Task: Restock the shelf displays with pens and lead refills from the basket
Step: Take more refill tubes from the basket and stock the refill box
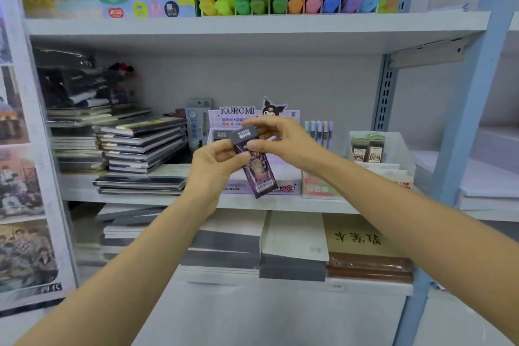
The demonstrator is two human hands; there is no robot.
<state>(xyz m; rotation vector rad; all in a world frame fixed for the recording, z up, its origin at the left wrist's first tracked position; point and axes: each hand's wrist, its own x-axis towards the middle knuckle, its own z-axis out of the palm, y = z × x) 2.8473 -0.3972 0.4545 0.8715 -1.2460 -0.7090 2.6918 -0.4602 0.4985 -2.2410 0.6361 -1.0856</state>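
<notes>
**Two hands on one refill pack (254, 168), not yet shelved**

Both hands hold the dark purple pack in the air, in front of the Kuromi display box (283, 188) on the middle shelf (280, 203). The left hand (216, 166) pinches its left edge between thumb and fingers. The right hand (280, 140) pinches its top end with thumb and forefinger.

Only fingertips hold it, so it could slip and fall to the stock below when one hand lets go. A careless push might shove the light cardboard box backwards. The upright pens (318, 132) just right of the box could be knocked over by the right wrist.

Stacked notebooks (140, 143) crowd the left side. A clear bin (398, 149) of refill tubes stands further right. The basket is out of view.
</notes>
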